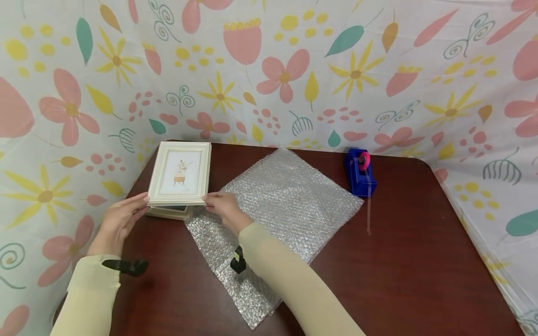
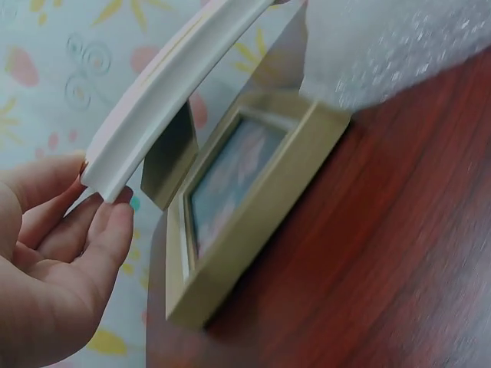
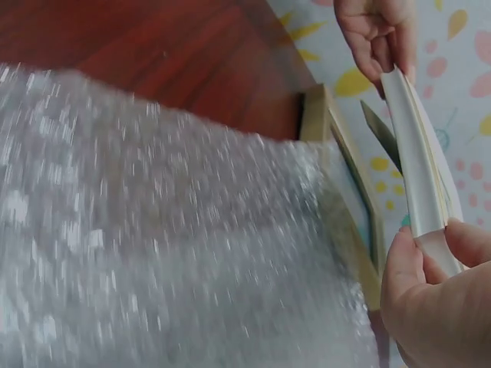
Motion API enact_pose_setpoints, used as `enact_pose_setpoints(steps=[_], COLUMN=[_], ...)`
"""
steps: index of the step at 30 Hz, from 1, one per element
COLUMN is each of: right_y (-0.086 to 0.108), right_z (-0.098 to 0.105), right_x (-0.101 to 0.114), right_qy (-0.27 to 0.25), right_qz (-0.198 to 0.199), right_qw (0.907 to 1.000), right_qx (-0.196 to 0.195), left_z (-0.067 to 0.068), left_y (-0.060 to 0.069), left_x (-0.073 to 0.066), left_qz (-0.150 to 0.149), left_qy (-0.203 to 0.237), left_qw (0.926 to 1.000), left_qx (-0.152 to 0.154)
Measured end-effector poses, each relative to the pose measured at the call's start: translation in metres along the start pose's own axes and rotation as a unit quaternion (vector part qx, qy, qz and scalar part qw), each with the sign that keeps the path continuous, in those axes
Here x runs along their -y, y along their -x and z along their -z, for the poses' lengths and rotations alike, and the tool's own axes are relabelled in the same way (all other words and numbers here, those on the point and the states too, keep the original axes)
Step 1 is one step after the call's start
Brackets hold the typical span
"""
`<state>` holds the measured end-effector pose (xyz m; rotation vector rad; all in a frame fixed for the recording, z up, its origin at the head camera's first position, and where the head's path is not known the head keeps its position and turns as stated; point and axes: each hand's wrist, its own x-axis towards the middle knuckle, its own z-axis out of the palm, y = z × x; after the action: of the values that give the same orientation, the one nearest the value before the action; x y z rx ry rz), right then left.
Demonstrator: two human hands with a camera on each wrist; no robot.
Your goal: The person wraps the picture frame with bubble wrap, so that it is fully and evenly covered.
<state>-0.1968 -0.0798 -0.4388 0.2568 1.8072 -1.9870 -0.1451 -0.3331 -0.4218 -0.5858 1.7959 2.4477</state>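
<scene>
Frame [image 1: 180, 175]: cream-bordered, showing a print of a potted plant, it is held face up above the far left corner of the worktop [image 1: 412, 242], over a second frame [image 2: 238, 180].
Left hand [image 1: 119, 219]: thumb and fingers pinch the cream border at its near left corner.
Right hand [image 1: 224, 207]: thumb and fingers clamp the near right corner, well apart from the other hand.
Support flap [image 2: 170, 157]: dark, it hangs from the back of the raised frame; whether its tip touches what lies below, I cannot tell.
Second frame: gold-toned, it lies face up near the worktop's left edge, a gap showing under the raised one.
Bubble wrap [image 1: 290, 200]: spread askew, one corner at the far edge, another pointing toward the person, its left corner meeting the second frame.
Tape dispenser [image 1: 359, 182]: blue, near the far edge to the wrap's right, a clear strip [image 1: 369, 214] trailing from it.
Backdrop [image 1: 283, 77]: floral cloth hangs behind the far edge.
</scene>
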Motion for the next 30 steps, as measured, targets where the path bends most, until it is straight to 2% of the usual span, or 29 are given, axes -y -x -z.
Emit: enact_pose_setpoints(steps=[6, 11, 17, 24, 30], right_y=[0.004, 0.007, 0.016, 0.033, 0.047], right_z=[0.026, 0.046, 0.065, 0.09, 0.109], right_x=[0.008, 0.015, 0.024, 0.034, 0.035], right_qy=[0.012, 0.037, 0.03, 0.034, 0.05], right_qz=[0.02, 0.039, 0.057, 0.07, 0.079], right_qw=[0.9997, 0.9986, 0.998, 0.9968, 0.9952], right_qx=[0.007, 0.006, -0.004, -0.018, -0.029], left_z=[-0.026, -0.046, -0.066, -0.091, -0.107], left_y=[0.004, 0.008, 0.014, 0.018, 0.023], left_x=[-0.001, -0.003, -0.004, -0.001, 0.006], left_qz=[-0.002, 0.006, 0.005, -0.017, -0.019], left_qy=[-0.012, 0.006, 0.007, -0.009, -0.027], left_qw=[0.9999, 0.9999, 0.9998, 0.9998, 0.9993], left_qx=[-0.005, -0.007, -0.018, 0.0, 0.019])
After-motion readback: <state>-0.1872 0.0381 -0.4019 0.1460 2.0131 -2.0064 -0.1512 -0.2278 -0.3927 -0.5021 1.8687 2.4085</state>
